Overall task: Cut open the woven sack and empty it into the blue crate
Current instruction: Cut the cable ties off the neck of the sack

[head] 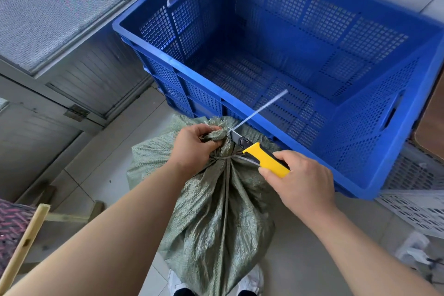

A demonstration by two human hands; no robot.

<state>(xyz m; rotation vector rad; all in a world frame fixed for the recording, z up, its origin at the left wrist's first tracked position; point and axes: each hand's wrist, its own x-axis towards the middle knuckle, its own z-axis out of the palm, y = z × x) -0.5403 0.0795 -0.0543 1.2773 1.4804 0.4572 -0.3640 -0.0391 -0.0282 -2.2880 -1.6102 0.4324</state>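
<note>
Rectangular blue plastic crate (216,92) was one solid blue, with a square-grid hole pattern. Grey-green woven plastic sack (216,218) showed a fine weave. Yellow-and-black utility knife (266,160). White perforated plastic crate (413,206) had the same grid. Woven fabric pad (12,228) was dark-red herringbone.

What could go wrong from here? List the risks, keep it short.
1. The knife in the right hand has its blade right beside the left hand gripping the neck of the sack; a slip could cut it.
2. The sack stands on the floor outside the blue crate; once cut, contents might spill there.
</note>
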